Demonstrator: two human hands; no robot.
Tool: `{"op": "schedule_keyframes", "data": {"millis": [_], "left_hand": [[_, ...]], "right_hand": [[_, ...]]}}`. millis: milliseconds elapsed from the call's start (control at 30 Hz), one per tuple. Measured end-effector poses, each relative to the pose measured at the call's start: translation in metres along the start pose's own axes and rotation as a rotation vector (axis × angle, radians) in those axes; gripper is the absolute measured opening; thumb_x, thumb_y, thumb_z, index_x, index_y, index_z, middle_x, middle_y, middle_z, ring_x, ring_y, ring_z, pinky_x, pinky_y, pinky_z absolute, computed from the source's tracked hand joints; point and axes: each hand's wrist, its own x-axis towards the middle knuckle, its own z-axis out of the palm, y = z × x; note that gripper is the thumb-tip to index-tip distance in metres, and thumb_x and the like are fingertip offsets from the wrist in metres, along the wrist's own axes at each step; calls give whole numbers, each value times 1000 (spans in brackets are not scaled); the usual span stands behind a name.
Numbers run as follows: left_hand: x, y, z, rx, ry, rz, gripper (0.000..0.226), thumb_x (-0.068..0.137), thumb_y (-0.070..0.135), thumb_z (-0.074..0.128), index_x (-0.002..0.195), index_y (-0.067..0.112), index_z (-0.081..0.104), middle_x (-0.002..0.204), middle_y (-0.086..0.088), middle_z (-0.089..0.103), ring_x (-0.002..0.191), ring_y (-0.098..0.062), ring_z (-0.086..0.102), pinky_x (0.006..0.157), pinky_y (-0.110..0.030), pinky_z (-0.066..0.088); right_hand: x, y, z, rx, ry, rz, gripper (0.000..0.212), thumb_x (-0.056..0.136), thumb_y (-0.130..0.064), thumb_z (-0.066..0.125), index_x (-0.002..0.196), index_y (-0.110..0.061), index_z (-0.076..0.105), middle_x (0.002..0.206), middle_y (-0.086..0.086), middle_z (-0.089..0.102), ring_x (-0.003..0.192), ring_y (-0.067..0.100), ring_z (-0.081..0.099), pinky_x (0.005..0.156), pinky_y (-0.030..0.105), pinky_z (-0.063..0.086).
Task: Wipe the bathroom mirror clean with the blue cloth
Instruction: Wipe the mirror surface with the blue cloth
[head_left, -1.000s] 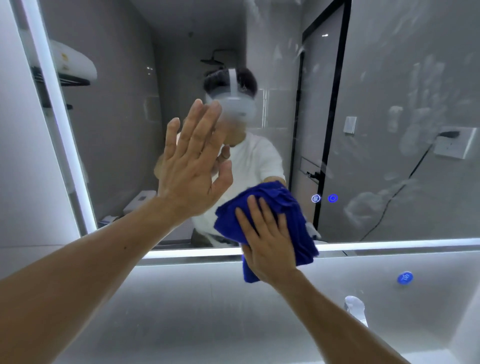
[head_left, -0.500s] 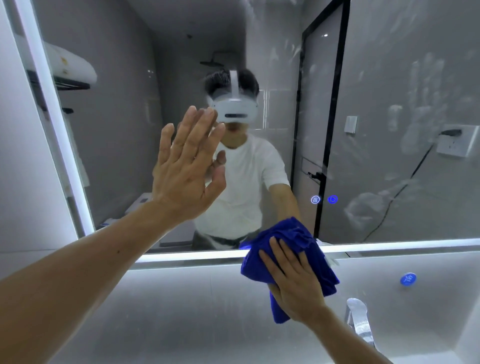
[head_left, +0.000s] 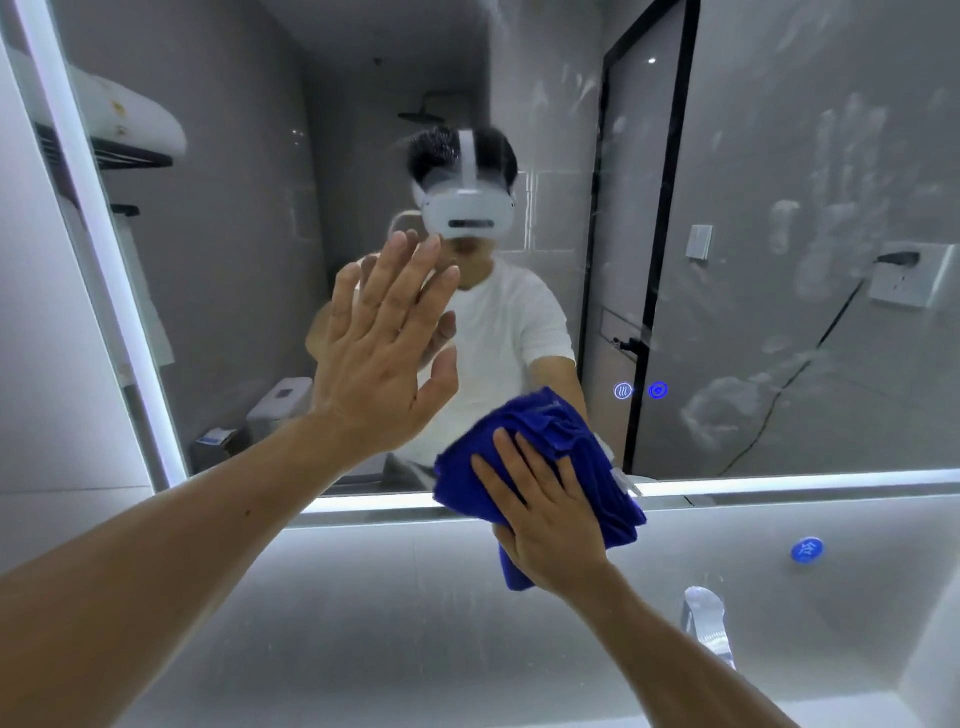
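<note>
The bathroom mirror (head_left: 779, 156) fills the wall ahead, with a lit strip along its left and bottom edges. Handprint smudges (head_left: 836, 218) cloud its right half. My left hand (head_left: 379, 358) lies flat against the glass at centre left, fingers straight and spread. My right hand (head_left: 540, 514) presses the bunched blue cloth (head_left: 550, 436) with straight fingers onto the mirror's bottom edge, right of centre. Part of the cloth hangs below my palm over the lit strip.
Two blue touch icons (head_left: 640, 391) glow on the glass just right of the cloth. A chrome faucet (head_left: 709, 623) rises at the lower right, with a round blue button (head_left: 807, 551) on the wall above it. A grey wall (head_left: 52, 364) borders the mirror's left side.
My right hand slid the cloth down and right below the mirror's edge, then back up and left onto the lower glass. My left hand stayed flat on the mirror, shifting only slightly.
</note>
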Motion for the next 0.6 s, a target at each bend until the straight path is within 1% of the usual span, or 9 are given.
{"op": "schedule_keyframes", "data": {"millis": [67,100,200,267,400,533,600], "left_hand": [[-4,0,2,6,-3,12,60,97,36,31,151,9,35,160,-14,24,150,-30,13,122,-51,4],[-6,0,2,7,-3,18,60,97,36,31,150,8,35,160,-14,24,150,-31,14,122,-50,3],[-7,-1,1,5,-15,12,61,97,36,31,151,8,35,160,-15,25,150,-32,15,122,-50,3],[-4,-2,-2,3,-14,-4,61,96,35,32,151,8,34,160,-14,24,150,-32,15,121,-52,6],[12,-4,-12,-8,25,-32,60,96,33,34,151,8,35,160,-13,24,150,-29,14,119,-57,13],[31,-10,-26,-23,76,-74,60,97,33,36,150,7,34,160,-12,24,150,-30,13,119,-57,12],[39,-16,-33,-21,97,-78,60,97,32,41,151,7,33,161,-12,23,150,-31,13,119,-57,13]], "right_hand": [[-27,12,6,-32,-28,18,64,88,-33,50,148,-22,34,157,7,26,141,27,30,113,49,22],[-36,16,7,-46,-51,23,63,87,-34,49,147,-21,35,156,8,27,139,28,33,112,50,22],[-44,13,6,-65,-104,62,63,87,-35,46,148,-20,34,156,11,24,138,30,33,112,51,20],[-31,3,0,-33,-97,118,65,88,-35,45,149,-19,31,158,11,22,140,31,30,113,51,19],[45,-9,-28,45,25,217,65,92,-37,44,152,-18,27,160,15,22,146,34,21,115,53,18],[141,-3,-62,121,155,317,66,97,-36,44,155,-15,19,162,18,13,150,34,6,118,55,7],[181,13,-78,127,213,339,67,99,-39,44,156,-15,17,162,19,12,150,34,6,119,55,4]]}}
